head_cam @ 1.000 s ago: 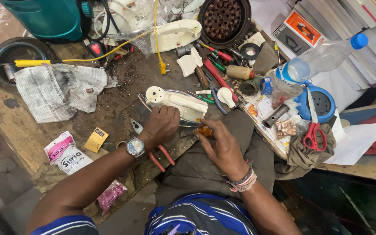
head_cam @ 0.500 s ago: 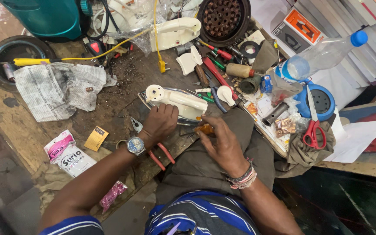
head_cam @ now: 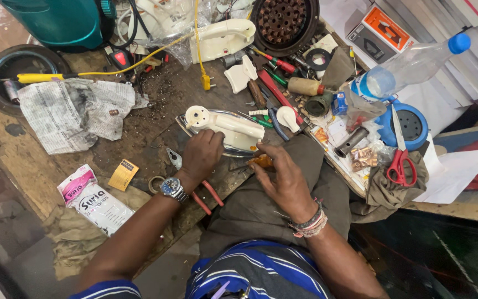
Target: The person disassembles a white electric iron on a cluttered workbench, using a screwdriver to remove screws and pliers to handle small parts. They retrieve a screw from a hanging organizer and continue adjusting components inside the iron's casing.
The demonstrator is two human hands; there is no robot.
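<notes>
A cream-white clothes iron [head_cam: 225, 126] lies on its side at the edge of the wooden workbench [head_cam: 34, 171], its metal soleplate facing me. My left hand [head_cam: 201, 156], with a wristwatch, grips the iron's near end and holds it steady. My right hand [head_cam: 284, 180] is closed around an amber-handled screwdriver [head_cam: 262, 161] whose tip points at the iron's back end. Red-handled pliers [head_cam: 206, 191] lie under my left wrist.
Crumpled newspaper [head_cam: 70, 113], a yellow-handled tool [head_cam: 45, 78], several screwdrivers [head_cam: 275, 91], a plastic bottle [head_cam: 410, 66], a blue round device [head_cam: 410, 124], red scissors [head_cam: 399, 163], a round metal heater part [head_cam: 283, 22], a teal container [head_cam: 56, 22] and printed sachets [head_cam: 92, 199] crowd the bench.
Both hands stay on the iron and screwdriver; my right hand has shifted only slightly at the iron's rear end.
</notes>
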